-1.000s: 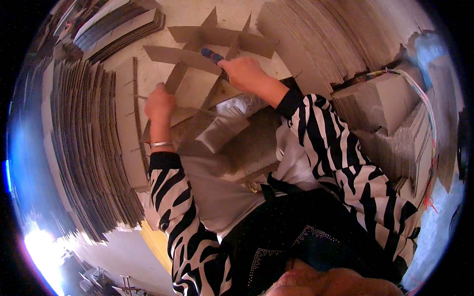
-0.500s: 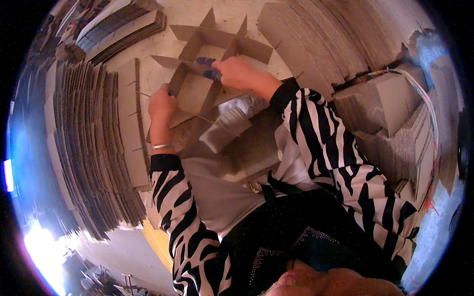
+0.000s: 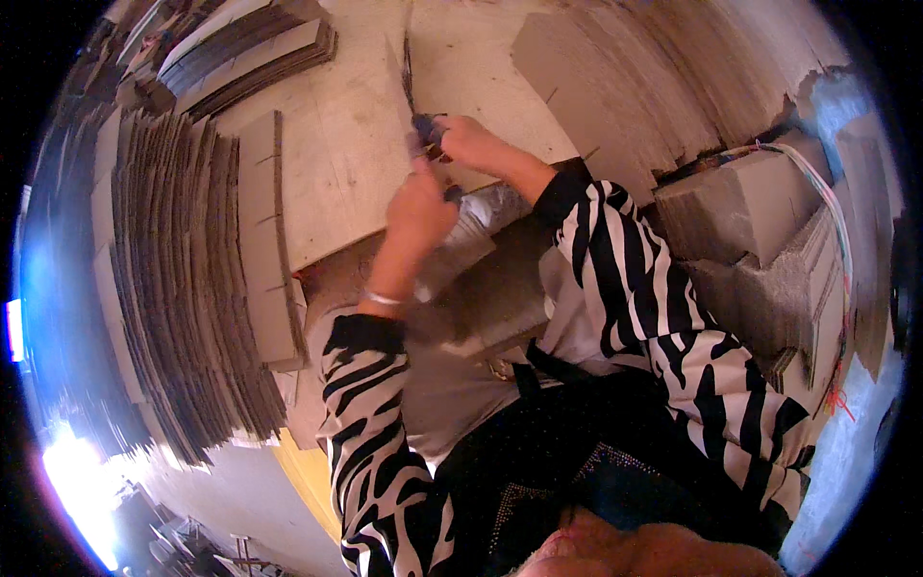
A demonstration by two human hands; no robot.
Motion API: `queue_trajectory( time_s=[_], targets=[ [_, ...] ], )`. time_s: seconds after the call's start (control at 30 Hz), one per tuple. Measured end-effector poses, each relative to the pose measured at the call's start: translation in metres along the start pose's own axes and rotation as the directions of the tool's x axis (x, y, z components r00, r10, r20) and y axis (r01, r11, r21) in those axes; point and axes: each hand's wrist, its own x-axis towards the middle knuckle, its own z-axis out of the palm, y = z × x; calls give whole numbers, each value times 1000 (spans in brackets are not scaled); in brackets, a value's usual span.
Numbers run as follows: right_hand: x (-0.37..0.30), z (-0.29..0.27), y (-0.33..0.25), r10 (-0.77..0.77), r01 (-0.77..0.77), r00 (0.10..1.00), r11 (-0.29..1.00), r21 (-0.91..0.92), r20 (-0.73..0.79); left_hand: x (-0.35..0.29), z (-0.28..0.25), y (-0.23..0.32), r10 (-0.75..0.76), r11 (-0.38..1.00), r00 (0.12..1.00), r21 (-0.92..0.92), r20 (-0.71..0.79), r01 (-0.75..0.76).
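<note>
A cardboard divider (image 3: pixel 408 77), folded nearly flat and seen almost edge-on, stands up over the pale wooden tabletop (image 3: pixel 336 135). My right hand (image 3: pixel 473 146), with dark blue covers on its fingers, closes on the divider's right side. Close by, nearer to me, my left hand (image 3: pixel 420 210) grips the divider's lower end; motion blurs its fingers. Behind my left hand a shiny, pale plastic-like bundle (image 3: pixel 468 236) lies at the near edge of the table, partly hidden.
On the left a long row of slotted cardboard strips (image 3: pixel 178 279) stands packed together. More strips lie in a pile (image 3: pixel 260 62) at the far left. Large cardboard stacks (image 3: pixel 586 87) line the right side, with shorter stacks (image 3: pixel 711 207) and cables (image 3: pixel 817 173) nearer me.
The divider was spread into an open grid and is now collapsed into a thin, flat bundle. My left hand has moved right, close to my right hand, which has shifted only slightly.
</note>
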Motion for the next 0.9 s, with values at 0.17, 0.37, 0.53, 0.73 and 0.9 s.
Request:
queue_trajectory(
  time_s=[0.17,0.37,0.53,0.73,0.9],
  targets=[
    [-2,-87,35,-220,227,959,974,20,-176,12,-33,-18,15,896,994,-439,-111,-63],
    [-139,-149,59,-61,-461,839,448,-766,-541,-57,-134,-42,151,915,766,-204,-625,-348],
    [-160,-157,74,-136,-433,856,340,-835,-499,-127,-266,-30,273,949,565,315,-779,-24],
    [-143,-193,118,-148,-358,806,650,-670,-574,-152,-332,-127,232,534,683,678,-692,506],
    [-130,-164,91,-251,45,791,933,-356,-558,-168,-310,-225,-215,511,723,555,-657,656]
  ],
)
